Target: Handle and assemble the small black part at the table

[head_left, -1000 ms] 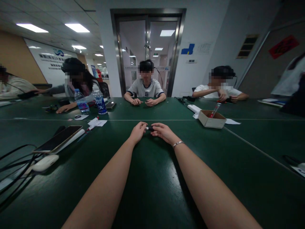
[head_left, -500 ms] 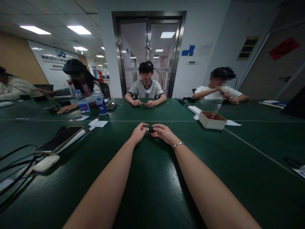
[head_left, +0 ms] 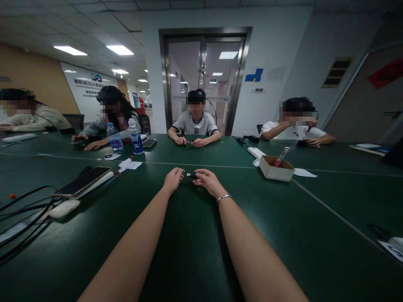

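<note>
Right now my left hand (head_left: 172, 179) and my right hand (head_left: 206, 181) meet low over the green worktop (head_left: 195, 251), fingertips pinching the two ends of a small dark cylindrical piece (head_left: 190, 175) held between them. What the piece is, I cannot tell. Beyond it to the right sits an open cardboard box (head_left: 276, 167) with a red-tipped pen inside. Left of the piece lies a phone (head_left: 82, 181), and farther off stand two water bottles (head_left: 136, 137).

Office meeting room. Long green table (head_left: 195, 251), co-workers seated around it (four visible). Glass double doors (head_left: 204, 79), ceiling light panels (head_left: 119, 50).
</note>
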The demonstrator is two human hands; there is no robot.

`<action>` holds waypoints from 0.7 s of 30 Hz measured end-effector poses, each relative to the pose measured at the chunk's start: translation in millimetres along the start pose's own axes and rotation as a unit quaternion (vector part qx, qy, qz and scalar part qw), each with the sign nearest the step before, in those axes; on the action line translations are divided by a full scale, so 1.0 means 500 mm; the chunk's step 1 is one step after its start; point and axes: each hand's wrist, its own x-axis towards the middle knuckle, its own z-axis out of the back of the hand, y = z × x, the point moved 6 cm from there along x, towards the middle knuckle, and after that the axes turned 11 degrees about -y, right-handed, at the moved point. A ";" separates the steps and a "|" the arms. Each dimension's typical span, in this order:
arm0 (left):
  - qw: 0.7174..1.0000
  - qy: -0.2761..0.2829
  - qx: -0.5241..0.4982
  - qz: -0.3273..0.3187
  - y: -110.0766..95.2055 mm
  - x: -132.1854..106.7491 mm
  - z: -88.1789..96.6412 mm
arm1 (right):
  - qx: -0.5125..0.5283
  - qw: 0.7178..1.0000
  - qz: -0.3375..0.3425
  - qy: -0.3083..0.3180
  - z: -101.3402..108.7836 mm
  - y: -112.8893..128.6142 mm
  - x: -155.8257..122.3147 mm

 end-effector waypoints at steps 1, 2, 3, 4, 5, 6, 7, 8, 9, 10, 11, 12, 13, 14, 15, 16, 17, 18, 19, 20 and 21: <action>1.000 0.008 -0.003 -0.001 -0.001 -0.003 -0.001 | -0.004 1.000 0.005 -0.003 0.001 -0.003 0.004; 1.000 0.021 -0.005 -0.003 -0.002 -0.007 -0.001 | -0.009 1.000 0.011 -0.007 0.002 -0.006 0.008; 0.999 0.036 -0.004 -0.004 -0.004 -0.011 -0.002 | -0.017 1.000 0.016 -0.012 0.003 -0.009 0.011; 0.999 0.051 0.000 -0.004 -0.006 -0.016 -0.002 | -0.025 0.999 0.022 -0.016 0.003 -0.012 0.013; 0.998 0.059 0.008 -0.008 -0.010 -0.020 0.001 | -0.034 0.999 0.026 -0.018 0.003 -0.013 0.014; 0.998 0.055 0.017 -0.019 -0.018 -0.023 0.006 | -0.042 0.998 0.030 -0.019 0.002 -0.015 0.014; 0.998 0.034 0.026 -0.037 -0.030 -0.024 0.014 | -0.050 0.998 0.033 -0.018 0.001 -0.015 0.013; 0.998 -0.003 0.030 -0.060 -0.049 -0.025 0.026 | -0.057 0.998 0.034 -0.018 0.000 -0.015 0.012; 0.995 -0.047 0.028 -0.088 -0.075 -0.028 0.038 | -0.064 0.997 0.035 -0.019 -0.001 -0.014 0.010; 0.989 -0.088 0.021 -0.118 -0.107 -0.035 0.050 | -0.069 0.997 0.034 -0.020 -0.002 -0.014 0.009; 0.982 -0.115 0.011 -0.147 -0.144 -0.046 0.058 | -0.070 0.997 0.034 -0.021 -0.003 -0.014 0.009; 0.977 -0.121 0.004 -0.174 -0.186 -0.063 0.062 | -0.069 0.997 0.032 -0.023 -0.003 -0.014 0.009; 0.973 -0.108 0.004 -0.203 -0.231 -0.087 0.062 | -0.065 0.997 0.031 -0.024 -0.003 -0.015 0.010; 0.969 -0.079 0.015 -0.234 -0.278 -0.119 0.061 | -0.059 0.997 0.033 -0.026 -0.003 -0.016 0.012; 0.962 -0.039 0.035 -0.270 -0.325 -0.159 0.061 | -0.054 0.997 0.039 -0.027 -0.003 -0.017 0.014; 0.949 0.017 0.064 -0.309 -0.367 -0.208 0.062 | -0.053 0.997 0.045 -0.026 -0.003 -0.018 0.016; 0.930 0.069 0.087 -0.352 -0.403 -0.264 0.068 | -0.054 0.997 0.051 -0.026 -0.003 -0.019 0.018; 0.907 0.111 0.110 -0.390 -0.430 -0.322 0.083 | -0.056 0.997 0.054 -0.026 -0.002 -0.020 0.019; 0.886 0.137 0.125 -0.424 -0.449 -0.378 0.105 | -0.057 0.997 0.054 -0.026 -0.001 -0.021 0.020; 0.872 0.143 0.131 -0.449 -0.458 -0.429 0.134 | -0.057 0.997 0.050 -0.028 0.000 -0.022 0.021; 0.862 0.134 0.127 -0.473 -0.461 -0.474 0.168 | -0.053 0.997 0.044 -0.032 0.001 -0.022 0.022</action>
